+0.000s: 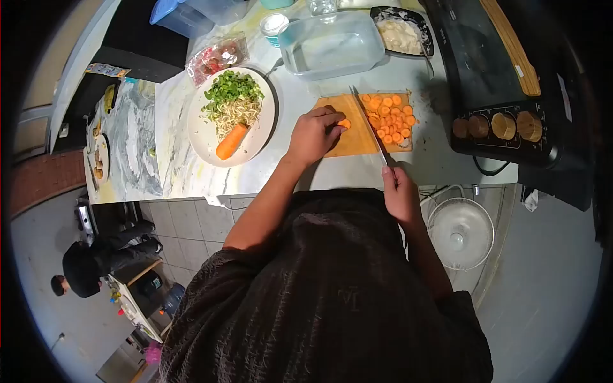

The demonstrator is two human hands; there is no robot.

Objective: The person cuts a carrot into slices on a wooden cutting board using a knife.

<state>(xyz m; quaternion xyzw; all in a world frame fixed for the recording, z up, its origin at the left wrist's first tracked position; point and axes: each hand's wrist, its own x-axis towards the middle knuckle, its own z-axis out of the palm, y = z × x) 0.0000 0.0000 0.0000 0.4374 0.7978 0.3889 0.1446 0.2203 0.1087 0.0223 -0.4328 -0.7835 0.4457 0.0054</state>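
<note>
My left hand (314, 135) is on the left part of a wooden cutting board (348, 147), its fingers closed round a short carrot piece (345, 124) whose orange end shows at the fingertips. My right hand (400, 189) grips the handle of a long knife (369, 125), whose blade slants across the board. Right of the blade lie several round carrot slices (391, 118). On the counter to the left, a round plate (203, 148) holds chopped greens (233, 87), bean sprouts (237, 115) and a whole peeled carrot (232, 142).
Behind the board stand a clear container (332, 48) and a black dish of pale food (401, 36). A black oven (504, 121) is at the right. A plastic bag (217, 57) lies behind the plate. Another person (89, 268) is at the far lower left.
</note>
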